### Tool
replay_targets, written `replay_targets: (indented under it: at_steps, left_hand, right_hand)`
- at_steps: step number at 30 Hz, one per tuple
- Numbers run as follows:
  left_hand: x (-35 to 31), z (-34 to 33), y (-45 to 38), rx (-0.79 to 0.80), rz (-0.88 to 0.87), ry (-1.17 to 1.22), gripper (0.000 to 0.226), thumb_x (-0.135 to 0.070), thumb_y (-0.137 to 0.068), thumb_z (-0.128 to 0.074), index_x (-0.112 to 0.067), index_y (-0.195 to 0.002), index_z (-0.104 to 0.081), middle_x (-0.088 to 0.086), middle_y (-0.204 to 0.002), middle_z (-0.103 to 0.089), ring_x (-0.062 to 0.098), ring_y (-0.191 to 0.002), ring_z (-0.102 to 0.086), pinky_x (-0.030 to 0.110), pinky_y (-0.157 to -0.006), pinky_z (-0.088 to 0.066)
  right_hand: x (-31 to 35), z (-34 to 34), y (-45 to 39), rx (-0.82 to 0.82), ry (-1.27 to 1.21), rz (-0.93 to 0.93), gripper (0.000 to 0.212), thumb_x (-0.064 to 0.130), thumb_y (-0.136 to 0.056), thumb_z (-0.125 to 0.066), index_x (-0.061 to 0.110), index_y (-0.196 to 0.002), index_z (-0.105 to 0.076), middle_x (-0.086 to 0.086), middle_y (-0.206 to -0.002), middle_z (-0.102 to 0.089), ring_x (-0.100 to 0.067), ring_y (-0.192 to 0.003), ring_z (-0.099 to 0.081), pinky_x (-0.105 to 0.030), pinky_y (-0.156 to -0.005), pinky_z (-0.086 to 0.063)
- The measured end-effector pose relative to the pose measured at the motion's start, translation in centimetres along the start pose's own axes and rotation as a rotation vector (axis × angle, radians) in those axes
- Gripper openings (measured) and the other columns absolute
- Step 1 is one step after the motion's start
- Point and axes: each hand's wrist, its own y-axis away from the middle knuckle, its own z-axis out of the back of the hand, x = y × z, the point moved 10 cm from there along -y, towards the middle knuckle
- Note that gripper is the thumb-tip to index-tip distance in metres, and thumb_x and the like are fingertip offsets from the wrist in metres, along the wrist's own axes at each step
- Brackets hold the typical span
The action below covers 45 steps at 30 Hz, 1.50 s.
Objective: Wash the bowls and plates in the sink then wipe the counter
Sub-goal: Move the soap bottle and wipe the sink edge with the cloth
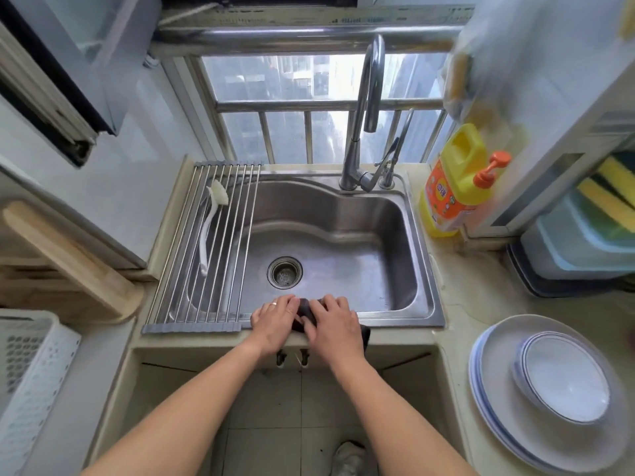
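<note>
On the sink's (426, 297) front rim, both hands' flat fingers (288, 302) atop a dark cloth (305, 316).

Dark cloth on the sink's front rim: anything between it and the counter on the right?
Nothing visible. Both hands, left hand and right hand, rest on the dark cloth at the sink front rim. The counter beside it is bare up to the stacked plates.

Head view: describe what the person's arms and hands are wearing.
Both forearms are bare as far as the frame shows, with no sleeves, gloves or watch in sight. The left hand wears a plain light-coloured ring on one finger. The right hand shows no jewellery.
</note>
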Motion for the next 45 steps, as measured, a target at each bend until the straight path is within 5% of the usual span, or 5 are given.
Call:
replay_targets:
  at_steps: [11,24,35,40,45]
  left_hand:
    - [-2.3,-1.0,-1.1,-0.228,0.036,-0.434,0.047,-0.05,-0.099,-0.026,-0.026,-0.111,-0.065,-0.002,-0.116,-0.064,0.021,-0.12,-0.048,0.042,-0.103,-0.034]
    - [-6.5,-3.0,-4.8,-0.114,-0.132,-0.303,0.045,-0.052,-0.098,-0.03,-0.027,-0.116,-0.062,-0.003,-0.126,-0.055,0.016,-0.129,-0.038,0.037,-0.103,-0.035]
    - [-5.9,-3.0,-4.8,-0.188,-0.109,-0.279,0.058,-0.064,-0.092,-0.019,-0.03,-0.108,-0.063,-0.014,-0.109,-0.055,0.008,-0.112,-0.05,0.033,-0.097,-0.043]
    - [-6.1,-2.9,-4.9,-0.185,-0.108,-0.301,0.057,-0.062,-0.091,-0.017,-0.03,-0.109,-0.06,-0.015,-0.107,-0.054,0.007,-0.108,-0.05,0.031,-0.095,-0.043]
    - [-6.4,-2.9,-5.0,-0.173,-0.121,-0.312,0.052,-0.059,-0.09,-0.02,-0.029,-0.105,-0.06,-0.014,-0.104,-0.054,0.008,-0.107,-0.051,0.03,-0.093,-0.042]
  right_hand:
    - [-16.9,7.1,2.1,-0.138,0.241,-0.251,0.023,0.04,-0.085,-0.068,0.022,-0.1,-0.066,0.0,-0.095,-0.061,-0.027,-0.09,-0.056,-0.039,-0.069,-0.045]
    - [-17.0,7.4,-2.5,-0.184,0.317,-0.073,0.042,-0.01,-0.054,-0.078,0.017,-0.075,-0.053,-0.005,-0.074,-0.049,-0.025,-0.068,-0.046,-0.033,-0.062,-0.041]
    - [-19.5,7.6,-11.5,-0.203,0.228,-0.003,0.031,-0.006,-0.074,-0.07,0.014,-0.093,-0.057,-0.008,-0.094,-0.053,-0.028,-0.086,-0.051,-0.038,-0.074,-0.048]
    - [-20.8,7.1,-15.8,-0.12,0.09,-0.002,0.038,-0.008,-0.072,-0.074,0.005,-0.106,-0.063,-0.021,-0.133,-0.058,-0.039,-0.124,-0.056,-0.045,-0.099,-0.052]
    - [-21.1,7.8,-17.9,-0.104,0.016,0.068,0.033,0.002,-0.065,-0.083,0.006,-0.092,-0.064,-0.015,-0.12,-0.062,-0.036,-0.113,-0.057,-0.043,-0.091,-0.052]
